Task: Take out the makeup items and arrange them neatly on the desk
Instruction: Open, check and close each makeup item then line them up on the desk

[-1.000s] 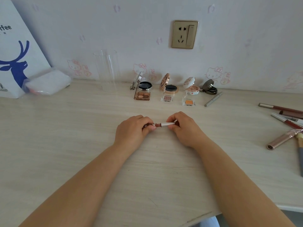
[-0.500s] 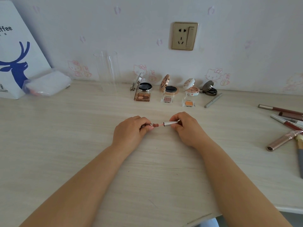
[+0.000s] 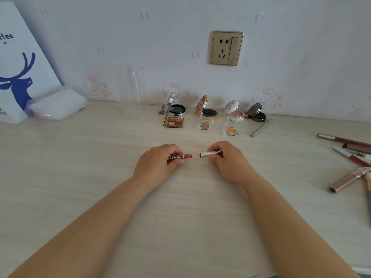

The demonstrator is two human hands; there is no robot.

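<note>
Mid-bench, toward the back edge: left hand (image 3: pixel 158 164) fingers curled round lip gloss tube (image 3: pixel 177 157); right hand (image 3: pixel 227 159) pinches its silver cap (image 3: pixel 207 153), wand partly withdrawn.

Head camera looks forward and down over the desk (image 3: pixel 60 177) toward the wall (image 3: pixel 301 37) (one view only).
</note>
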